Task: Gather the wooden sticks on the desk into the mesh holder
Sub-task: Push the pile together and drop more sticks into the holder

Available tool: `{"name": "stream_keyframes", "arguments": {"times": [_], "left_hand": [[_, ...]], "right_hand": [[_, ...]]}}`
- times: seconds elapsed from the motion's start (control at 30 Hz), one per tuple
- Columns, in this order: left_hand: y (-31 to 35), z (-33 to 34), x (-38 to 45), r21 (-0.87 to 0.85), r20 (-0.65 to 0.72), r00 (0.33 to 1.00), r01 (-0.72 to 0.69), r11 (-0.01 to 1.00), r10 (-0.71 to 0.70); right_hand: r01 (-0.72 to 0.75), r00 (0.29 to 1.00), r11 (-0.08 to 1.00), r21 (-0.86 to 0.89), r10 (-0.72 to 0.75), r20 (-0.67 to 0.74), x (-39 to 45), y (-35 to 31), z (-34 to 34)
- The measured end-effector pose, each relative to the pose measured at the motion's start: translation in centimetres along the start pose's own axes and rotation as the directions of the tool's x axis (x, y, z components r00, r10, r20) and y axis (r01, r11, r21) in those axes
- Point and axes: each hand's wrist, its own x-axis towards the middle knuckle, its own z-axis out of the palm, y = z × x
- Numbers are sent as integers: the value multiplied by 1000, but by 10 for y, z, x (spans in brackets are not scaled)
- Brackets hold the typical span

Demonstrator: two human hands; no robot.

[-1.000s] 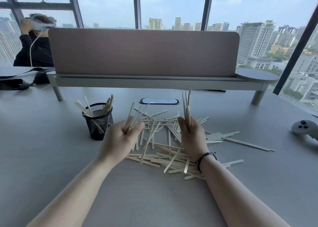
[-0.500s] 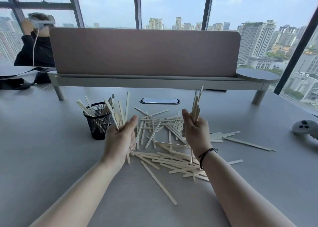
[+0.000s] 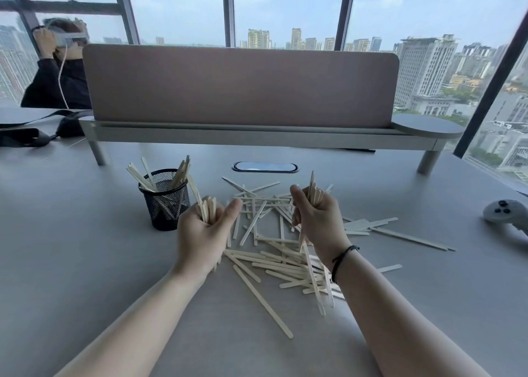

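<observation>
Left hand (image 3: 204,235) fingers curled around a stick bundle (image 3: 208,208); right hand (image 3: 321,222) likewise grips sticks (image 3: 313,189), fingertips mostly hidden.

At twelve o'clock I see a pink divider (image 3: 240,87) standing on a grey shelf (image 3: 257,136), with an oval grommet (image 3: 265,167) just below it. At three o'clock lies a grey controller (image 3: 504,212). At ten o'clock a person (image 3: 61,71) in black sits past a black strap (image 3: 25,136).
</observation>
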Motion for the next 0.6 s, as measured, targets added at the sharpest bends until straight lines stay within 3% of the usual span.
{"name": "stream_keyframes", "arguments": {"times": [0.4,0.6], "left_hand": [[-2,-3,2,-34,-65,997,41,999,-43],[4,0,2,-106,-72,987,135,985,-143]], "right_hand": [[-10,1000,999,31,9,21,-4,-2,-3],[-124,992,966,227,119,39,-2,-22,-3]]}}
